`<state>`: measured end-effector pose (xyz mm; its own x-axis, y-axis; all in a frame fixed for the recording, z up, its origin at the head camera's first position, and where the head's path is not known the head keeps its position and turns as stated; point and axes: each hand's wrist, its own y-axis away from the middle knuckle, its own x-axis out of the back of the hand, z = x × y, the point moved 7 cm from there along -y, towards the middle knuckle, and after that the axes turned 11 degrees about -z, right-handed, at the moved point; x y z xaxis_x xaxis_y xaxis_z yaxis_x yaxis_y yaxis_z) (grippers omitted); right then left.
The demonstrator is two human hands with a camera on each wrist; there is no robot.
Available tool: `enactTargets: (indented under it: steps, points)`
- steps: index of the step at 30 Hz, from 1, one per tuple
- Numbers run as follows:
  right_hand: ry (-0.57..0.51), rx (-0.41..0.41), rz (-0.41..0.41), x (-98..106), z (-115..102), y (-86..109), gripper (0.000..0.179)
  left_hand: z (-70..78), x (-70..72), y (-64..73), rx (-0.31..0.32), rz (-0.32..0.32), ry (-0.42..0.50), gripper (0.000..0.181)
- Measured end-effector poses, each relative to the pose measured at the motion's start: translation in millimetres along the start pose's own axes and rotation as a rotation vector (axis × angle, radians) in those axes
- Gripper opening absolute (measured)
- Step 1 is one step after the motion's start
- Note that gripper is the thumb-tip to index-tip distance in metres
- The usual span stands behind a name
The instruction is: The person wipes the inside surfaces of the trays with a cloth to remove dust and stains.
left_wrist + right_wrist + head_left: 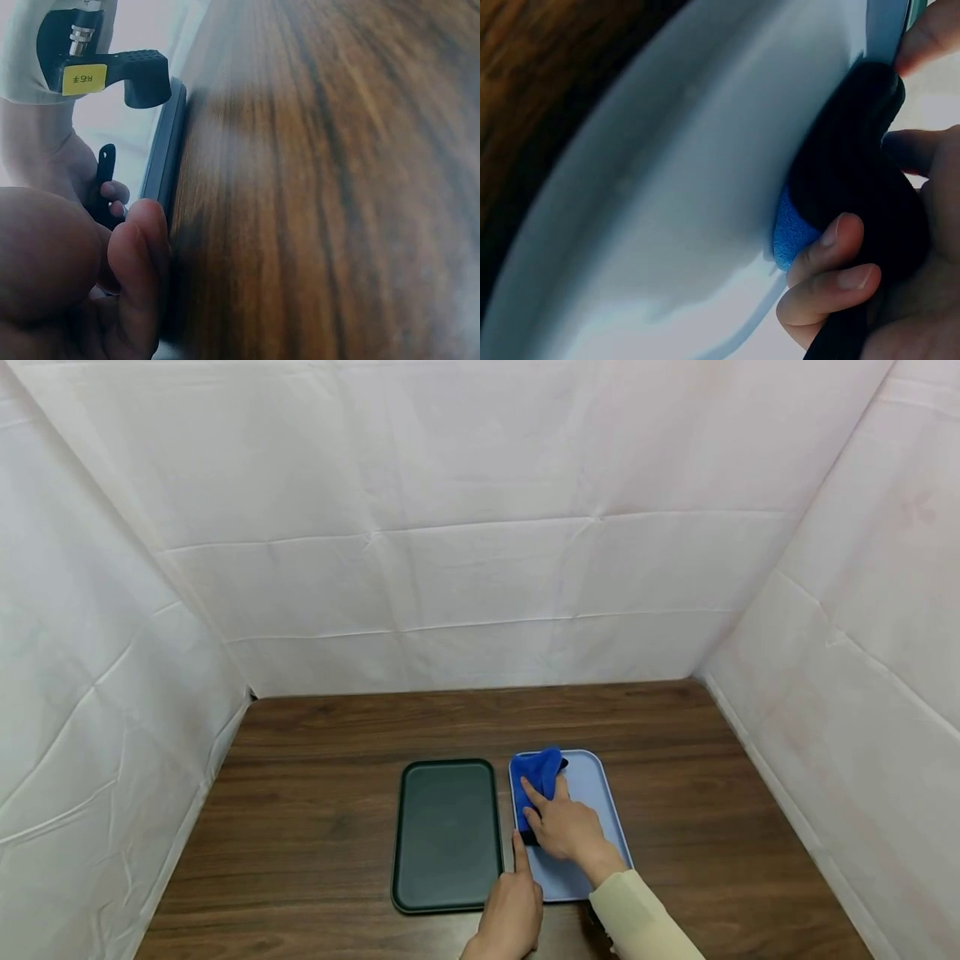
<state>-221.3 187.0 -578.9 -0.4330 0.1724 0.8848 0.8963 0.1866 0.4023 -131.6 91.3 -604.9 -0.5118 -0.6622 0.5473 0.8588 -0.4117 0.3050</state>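
On a light blue tray [596,789], my right hand [566,828] presses down a blue cloth [536,770] along the tray's left side. In the right wrist view, two fingers curl round a dark, curved piece [855,165] with blue fuzzy fabric [791,232] beneath it. The left wrist view shows a black handle [107,161] with a hole at its end beside that hand; how it joins the cloth is hidden. My left hand [513,897] stretches its index finger to the tray's left rim, near the cloth's lower end, its other fingers bent.
A dark green tray [448,835] lies flat just left of the light blue one. Both are on a brown wood-grain table [322,810]. White cloth walls [480,568] enclose the back and both sides.
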Motion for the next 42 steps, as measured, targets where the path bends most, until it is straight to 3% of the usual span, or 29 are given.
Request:
enactTargets:
  steps: [9, 28, 42]
  points:
    - [0.004, 0.007, 0.008, 2.0, -0.9, 3.2, 0.058, 0.3, 0.6, -2.2, 0.052, -0.002, -0.022, 0.078]
    - [-0.034, 0.032, -0.069, -9.6, -0.9, 24.8, 0.062, -6.2, -3.0, -1.3, 0.072, -0.042, 0.036, 0.081]
    - [-0.042, 0.071, -0.040, -11.8, -3.8, 41.3, 0.061, -5.8, -1.8, 0.5, 0.061, -0.017, 0.032, 0.074]
